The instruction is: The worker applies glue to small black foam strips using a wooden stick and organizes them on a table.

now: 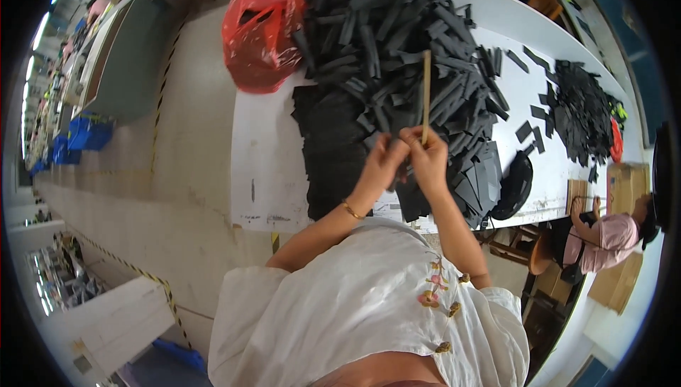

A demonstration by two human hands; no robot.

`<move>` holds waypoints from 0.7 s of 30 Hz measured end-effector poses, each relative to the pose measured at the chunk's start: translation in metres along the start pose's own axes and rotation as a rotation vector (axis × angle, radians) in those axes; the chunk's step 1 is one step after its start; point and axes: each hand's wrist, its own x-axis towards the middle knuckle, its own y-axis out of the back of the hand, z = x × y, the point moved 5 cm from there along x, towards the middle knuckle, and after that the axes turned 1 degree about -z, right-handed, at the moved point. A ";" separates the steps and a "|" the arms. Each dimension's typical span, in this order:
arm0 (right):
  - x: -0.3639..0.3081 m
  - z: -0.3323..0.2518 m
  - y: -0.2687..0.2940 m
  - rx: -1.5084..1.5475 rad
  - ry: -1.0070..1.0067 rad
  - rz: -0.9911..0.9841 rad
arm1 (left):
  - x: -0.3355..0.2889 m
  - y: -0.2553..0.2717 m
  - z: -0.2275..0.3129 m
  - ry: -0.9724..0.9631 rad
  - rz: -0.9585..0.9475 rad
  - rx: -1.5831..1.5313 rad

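My right hand (429, 158) is closed round the lower end of a thin light-brown stick (427, 89), which points away from me over the heap. Beside it, my left hand (384, 163), slightly blurred and with a bracelet at the wrist, has its fingers drawn together. Dark material shows between and below the hands, but what the left fingers grip cannot be made out. A big heap of loose dark strips (397, 18) spreads beyond both hands. Left of the hands lie dark strips in neat overlapping rows (333, 153). More flat dark pieces (479, 181) lie to the right.
On the white table (266, 153), a red plastic bag (262, 36) stands at the far left. A black rounded object (514, 185) lies near the right front edge. Another dark heap (582, 114) is farther right. A seated person in pink (613, 241) is at the right.
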 end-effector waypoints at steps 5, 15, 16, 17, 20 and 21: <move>0.094 -0.066 0.056 -0.021 0.342 0.235 | -0.027 0.026 -0.050 0.244 -0.222 0.435; 0.058 0.041 0.064 -0.452 0.089 -0.144 | 0.026 0.127 -0.022 -0.487 -0.121 1.255; 0.042 0.053 0.064 -0.473 0.083 -0.172 | 0.024 0.122 -0.031 -0.440 -0.206 1.338; 0.027 0.063 0.063 -0.490 0.076 -0.205 | 0.019 0.120 -0.036 -0.434 -0.213 1.337; -0.003 0.076 0.068 -0.648 0.040 -0.234 | 0.011 0.119 -0.056 -0.414 -0.217 1.481; -0.010 0.076 0.072 -0.646 0.032 -0.224 | 0.011 0.118 -0.055 -0.414 -0.231 1.481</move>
